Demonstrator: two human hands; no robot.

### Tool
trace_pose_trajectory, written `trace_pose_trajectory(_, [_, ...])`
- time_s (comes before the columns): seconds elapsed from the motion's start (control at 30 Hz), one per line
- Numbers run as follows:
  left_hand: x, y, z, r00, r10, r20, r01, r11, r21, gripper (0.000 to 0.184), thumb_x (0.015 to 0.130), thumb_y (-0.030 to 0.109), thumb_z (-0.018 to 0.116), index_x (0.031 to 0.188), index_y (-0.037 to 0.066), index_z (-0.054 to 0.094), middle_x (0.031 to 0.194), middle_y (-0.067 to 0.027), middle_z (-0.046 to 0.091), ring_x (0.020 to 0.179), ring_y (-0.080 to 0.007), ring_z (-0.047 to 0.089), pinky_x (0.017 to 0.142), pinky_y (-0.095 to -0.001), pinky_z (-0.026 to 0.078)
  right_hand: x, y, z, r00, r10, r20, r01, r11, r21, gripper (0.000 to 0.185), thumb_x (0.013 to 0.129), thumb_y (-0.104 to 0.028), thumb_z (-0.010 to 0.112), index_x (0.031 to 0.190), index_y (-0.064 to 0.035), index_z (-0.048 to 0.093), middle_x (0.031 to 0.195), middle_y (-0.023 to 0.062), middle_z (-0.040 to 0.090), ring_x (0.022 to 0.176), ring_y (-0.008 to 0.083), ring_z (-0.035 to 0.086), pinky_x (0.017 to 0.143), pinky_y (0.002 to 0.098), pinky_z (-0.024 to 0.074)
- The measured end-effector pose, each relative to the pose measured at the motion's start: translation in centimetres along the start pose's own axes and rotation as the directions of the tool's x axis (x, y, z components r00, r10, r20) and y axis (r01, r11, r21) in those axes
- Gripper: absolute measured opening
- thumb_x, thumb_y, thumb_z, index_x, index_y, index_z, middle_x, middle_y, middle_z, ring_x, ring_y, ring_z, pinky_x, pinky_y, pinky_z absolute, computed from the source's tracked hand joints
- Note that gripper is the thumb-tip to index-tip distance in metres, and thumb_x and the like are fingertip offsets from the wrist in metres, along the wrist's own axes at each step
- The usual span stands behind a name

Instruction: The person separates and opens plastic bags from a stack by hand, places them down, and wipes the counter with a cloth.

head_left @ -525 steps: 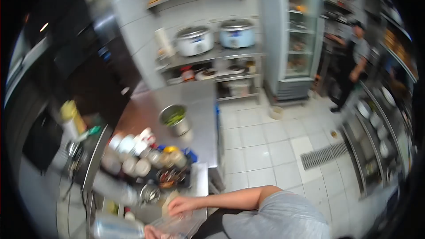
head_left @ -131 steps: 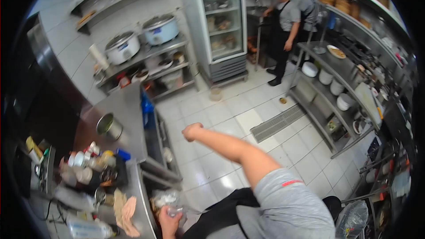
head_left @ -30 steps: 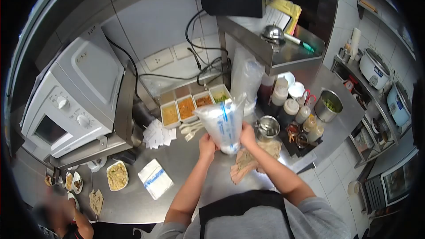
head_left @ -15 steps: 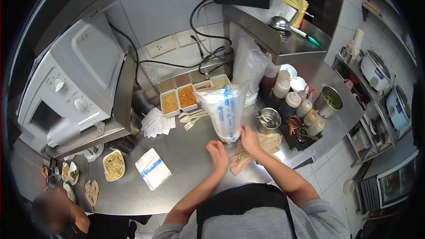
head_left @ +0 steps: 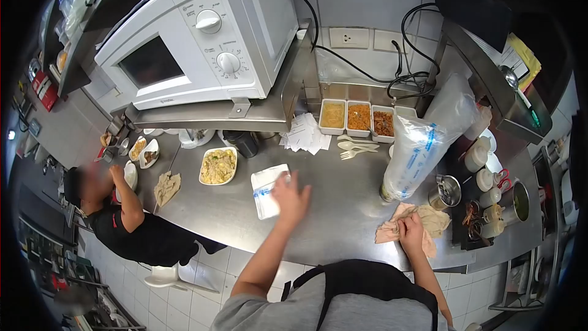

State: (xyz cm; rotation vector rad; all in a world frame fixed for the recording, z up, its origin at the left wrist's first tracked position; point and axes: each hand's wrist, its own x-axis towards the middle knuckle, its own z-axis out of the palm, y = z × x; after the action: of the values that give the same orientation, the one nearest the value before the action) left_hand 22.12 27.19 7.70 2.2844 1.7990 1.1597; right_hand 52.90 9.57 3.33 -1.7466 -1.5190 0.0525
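Observation:
My left hand, fingers spread, is over the right part of a folded white plastic packet with a blue stripe on the steel counter. My right hand is closed on a crumpled pinkish-beige cloth. Just above the cloth, a tall clear plastic bag with blue print stands untouched by either hand. A metal container of utensils is right of the bag. To the left of the packet sits a white bowl of yellowish food.
A white microwave sits on a raised shelf. White food trays, paper slips and plastic cutlery lie along the back. Sauce bottles and a metal pot stand right. A co-worker is at the far left.
The view has turned left. My left hand has moved left from beside the printed bag to the white packet. My right hand has left the bag and taken hold of the cloth.

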Motion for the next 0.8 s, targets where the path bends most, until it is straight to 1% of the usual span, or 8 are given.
trace_pose_trajectory(0.03, [-0.3, -2.3, 0.1, 0.995, -0.081, 0.065, 0.066, 0.974, 0.216, 0.04, 0.071, 0.027, 0.068, 0.105, 0.006, 0.06, 0.125, -0.0122, 0.037, 0.115, -0.0343, 0.035, 0.091, -0.0513, 0.026, 0.0, 0.0, 0.1, 1.0, -0.004, -0.007, 0.004, 1.0, -0.017, 0.008, 0.072, -0.007, 0.061, 0.07, 0.0002, 0.057, 0.072, 0.0144, 0.048, 0.07, 0.0315, 0.05, 0.064, 0.0394, 0.0401])
trace_pose_trajectory(0.17, [0.5, -5.7, 0.2, 0.996, -0.024, 0.082, 0.017, 0.996, 0.086, 0.023, 0.069, 0.025, 0.071, 0.08, 0.006, 0.065, 0.102, -0.008, 0.056, 0.108, -0.026, 0.045, 0.091, -0.0518, 0.024, 0.7, -0.6, 0.6, 0.997, 0.073, -0.025, -0.072, 0.996, 0.057, 0.01, 0.073, -0.008, 0.061, 0.069, -0.0004, 0.057, 0.07, 0.0132, 0.048, 0.067, 0.0298, 0.049, 0.061, 0.0394, 0.0396])
trace_pose_trajectory(0.3, [4.0, 3.7, -3.2, 0.994, -0.057, 0.098, 0.106, 0.768, -0.632, 0.015, 0.073, 0.011, 0.069, 0.073, 0.003, 0.057, 0.085, -0.0103, 0.06, 0.09, -0.0267, 0.056, 0.083, -0.0382, 0.04, 2.4, -6.8, 0.9, 0.987, 0.074, 0.14, -0.115, 0.943, 0.311, 0.018, 0.079, -0.016, 0.061, 0.072, 0.0006, 0.059, 0.067, 0.0127, 0.051, 0.061, 0.0243, 0.05, 0.056, 0.0351, 0.0393])
trace_pose_trajectory(0.43, [4.5, 4.3, -4.0, 0.998, 0.026, -0.05, -0.047, 0.884, -0.465, 0.017, 0.077, 0.019, 0.066, 0.086, 0.005, 0.06, 0.102, -0.0085, 0.057, 0.091, -0.0255, 0.055, 0.077, -0.0332, 0.039, 2.9, -9.5, 2.4, 0.888, -0.049, 0.457, -0.185, 0.872, 0.453, 0.028, 0.083, -0.026, 0.06, 0.077, 0.0018, 0.06, 0.065, 0.0107, 0.053, 0.058, 0.0176, 0.05, 0.053, 0.0304, 0.0385])
trace_pose_trajectory(0.5, [2.4, -1.2, -1.5, 0.995, -0.075, -0.061, 0.076, 0.997, 0.023, 0.037, 0.072, 0.028, 0.069, 0.102, 0.009, 0.061, 0.122, -0.0109, 0.046, 0.117, -0.0311, 0.037, 0.091, -0.0497, 0.028, 2.6, -9.8, 3.0, 0.874, -0.071, 0.481, -0.205, 0.844, 0.496, 0.03, 0.084, -0.028, 0.06, 0.079, 0.0017, 0.06, 0.065, 0.0095, 0.053, 0.058, 0.0156, 0.049, 0.053, 0.03, 0.0384])
trace_pose_trajectory(0.63, [-1.2, -6.2, -0.6, 0.991, -0.136, 0.002, 0.133, 0.973, 0.188, 0.022, 0.068, 0.025, 0.073, 0.074, 0.005, 0.065, 0.114, -0.0103, 0.05, 0.111, -0.0307, 0.043, 0.091, -0.0513, 0.03, 1.0, -6.6, 4.7, 0.717, 0.044, 0.696, -0.515, 0.706, 0.486, 0.033, 0.087, -0.034, 0.055, 0.087, -0.0026, 0.065, 0.072, 0.0045, 0.058, 0.064, 0.0114, 0.054, 0.057, 0.0258, 0.0427])
trace_pose_trajectory(0.73, [1.0, -1.9, -1.3, 0.994, -0.108, 0.017, 0.104, 0.879, -0.465, 0.016, 0.072, 0.012, 0.071, 0.073, 0.003, 0.058, 0.106, -0.0098, 0.052, 0.098, -0.0236, 0.051, 0.084, -0.0361, 0.04, 2.4, -7.9, 3.5, 0.502, 0.105, 0.859, -0.799, 0.436, 0.414, 0.037, 0.088, -0.04, 0.053, 0.102, -0.0076, 0.062, 0.088, 0.0049, 0.062, 0.077, 0.0131, 0.058, 0.066, 0.0254, 0.0462])
trace_pose_trajectory(0.8, [2.1, 3.3, -3.0, 0.99, -0.131, 0.047, 0.109, 0.522, -0.846, 0.013, 0.075, 0.005, 0.067, 0.075, 0.003, 0.055, 0.101, -0.0091, 0.052, 0.09, -0.0185, 0.052, 0.078, -0.0277, 0.041, 3.9, -9.9, 2.3, 0.381, -0.063, 0.923, -0.915, 0.119, 0.386, 0.043, 0.089, -0.043, 0.05, 0.114, -0.008, 0.054, 0.1, 0.0068, 0.06, 0.091, 0.0161, 0.057, 0.072, 0.0278, 0.0467])
